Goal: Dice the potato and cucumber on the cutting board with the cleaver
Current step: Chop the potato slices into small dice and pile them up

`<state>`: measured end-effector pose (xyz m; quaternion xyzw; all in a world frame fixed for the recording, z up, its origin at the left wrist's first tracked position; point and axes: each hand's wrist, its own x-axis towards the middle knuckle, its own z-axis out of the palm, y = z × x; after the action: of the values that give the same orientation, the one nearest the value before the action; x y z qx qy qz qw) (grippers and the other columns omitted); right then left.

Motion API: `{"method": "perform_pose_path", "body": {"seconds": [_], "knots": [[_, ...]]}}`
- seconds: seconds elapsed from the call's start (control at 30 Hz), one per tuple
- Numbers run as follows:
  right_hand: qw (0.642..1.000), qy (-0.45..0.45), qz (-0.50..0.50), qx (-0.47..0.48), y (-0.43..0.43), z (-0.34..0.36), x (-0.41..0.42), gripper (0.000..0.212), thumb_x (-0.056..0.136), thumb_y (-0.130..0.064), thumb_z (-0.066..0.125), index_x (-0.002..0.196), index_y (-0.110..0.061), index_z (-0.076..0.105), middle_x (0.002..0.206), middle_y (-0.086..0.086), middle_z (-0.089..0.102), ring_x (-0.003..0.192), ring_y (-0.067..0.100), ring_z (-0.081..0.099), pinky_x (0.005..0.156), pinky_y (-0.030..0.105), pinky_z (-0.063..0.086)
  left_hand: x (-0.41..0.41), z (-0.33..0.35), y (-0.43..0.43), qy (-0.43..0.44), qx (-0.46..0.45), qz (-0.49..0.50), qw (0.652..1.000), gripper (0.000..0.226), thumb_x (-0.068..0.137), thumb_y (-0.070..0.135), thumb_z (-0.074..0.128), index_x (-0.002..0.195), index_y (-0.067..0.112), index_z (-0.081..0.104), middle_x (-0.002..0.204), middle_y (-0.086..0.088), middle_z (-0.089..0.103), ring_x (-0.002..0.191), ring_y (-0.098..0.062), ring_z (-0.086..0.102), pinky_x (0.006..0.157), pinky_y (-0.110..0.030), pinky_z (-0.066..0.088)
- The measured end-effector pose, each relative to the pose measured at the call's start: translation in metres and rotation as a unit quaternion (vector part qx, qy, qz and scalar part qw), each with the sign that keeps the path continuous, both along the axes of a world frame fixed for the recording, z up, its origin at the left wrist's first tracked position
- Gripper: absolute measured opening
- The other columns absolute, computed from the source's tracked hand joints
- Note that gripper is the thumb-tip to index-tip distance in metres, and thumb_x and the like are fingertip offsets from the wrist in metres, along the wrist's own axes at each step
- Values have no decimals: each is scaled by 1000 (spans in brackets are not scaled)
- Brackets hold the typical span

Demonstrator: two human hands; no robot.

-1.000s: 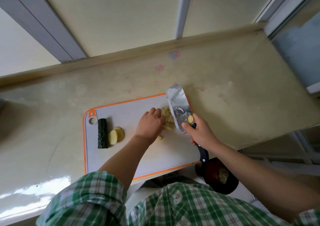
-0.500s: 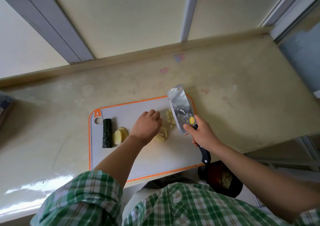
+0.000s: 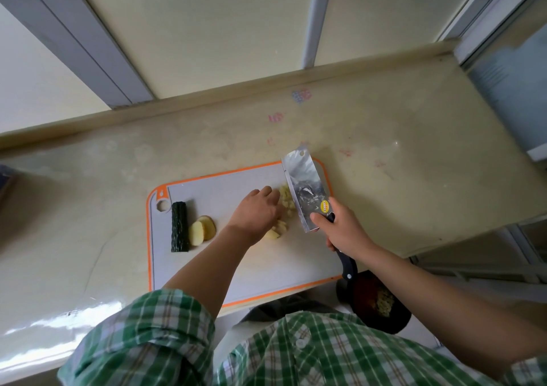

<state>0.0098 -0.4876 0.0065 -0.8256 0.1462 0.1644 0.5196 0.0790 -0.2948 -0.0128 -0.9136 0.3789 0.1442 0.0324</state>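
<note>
Counter point(image 3: 384, 149) holds the board point(image 3: 225, 184). Right hand point(image 3: 344, 228) grips cleaver point(image 3: 302, 184); beside it, left hand point(image 3: 256, 211) holds potato point(image 3: 278, 229) with curled fingers.

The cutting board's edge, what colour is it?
Orange, framing the pale grey cutting board; the head view shows it.

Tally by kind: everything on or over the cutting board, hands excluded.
cucumber piece: 1
potato slices, not yet diced: 2
cut potato heap: 1 (pieces too small to count)
cleaver: 1
Total: 5
</note>
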Motion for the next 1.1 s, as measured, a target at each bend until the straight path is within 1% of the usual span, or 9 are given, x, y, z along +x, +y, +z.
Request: {"method": "perform_pose_path", "body": {"seconds": [0.2,0.37,0.47,0.6,0.67,0.77,0.87,0.93,1.1], "knots": [[1000,10,4,-1,5,-3,0,15,93,-19,56,84,-12,46,45,-9,47,32,15,44,34,22,37,-6,-1,23,34,-31,64,997,23,93,24,50,113,18,60,115,-5,54,108,-25,46,83,-32,39],[1000,14,22,-3,11,-3,1,15,94,-19,55,86,-9,45,41,-12,50,31,13,41,36,22,38,-21,-6,30,46,-37,25,998,51,85,47,59,125,17,54,122,-3,50,109,-22,47,88,-31,43],[999,18,29,-10,15,-2,0,16,94,-20,55,96,-5,48,41,-10,50,31,13,41,36,22,38,-25,-8,27,36,-27,34,998,44,86,39,58,122,13,53,119,-7,52,107,-26,47,84,-35,42],[998,21,46,-36,19,0,-1,15,94,-22,55,103,-12,48,45,-8,46,35,16,43,40,25,41,-34,-11,23,26,-22,97,995,40,87,37,54,117,10,52,116,-10,54,104,-28,49,82,-35,41],[996,6,70,-60,22,1,0,12,93,-20,55,98,-11,47,52,-2,47,36,18,46,41,28,41,-38,-13,24,22,-32,170,985,40,89,40,52,116,10,53,114,-9,55,105,-27,50,82,-35,41],[986,-36,109,-124,27,3,1,19,90,-16,56,81,-7,43,61,16,46,49,36,52,48,40,40,-42,-16,29,14,-59,267,962,39,91,42,49,113,10,55,110,-9,57,105,-27,50,82,-35,41],[973,-65,143,-171,31,3,2,27,89,-15,57,73,-13,36,61,13,43,54,34,46,53,41,35,-47,-19,34,10,-85,274,958,39,91,42,52,115,11,57,110,-9,56,104,-27,50,80,-35,42],[966,-69,161,-191,33,2,2,23,89,-15,57,75,-10,38,61,13,44,54,29,41,53,38,31,-49,-19,37,3,-98,272,957,38,90,42,54,115,13,59,110,-8,54,103,-26,49,77,-34,42],[955,-71,183,-222,35,-2,-1,13,90,-16,54,86,-5,47,61,12,50,57,32,48,54,39,32,-48,-20,43,1,-106,274,956,33,92,37,55,116,15,62,111,-6,54,103,-24,49,77,-32,42]]}}
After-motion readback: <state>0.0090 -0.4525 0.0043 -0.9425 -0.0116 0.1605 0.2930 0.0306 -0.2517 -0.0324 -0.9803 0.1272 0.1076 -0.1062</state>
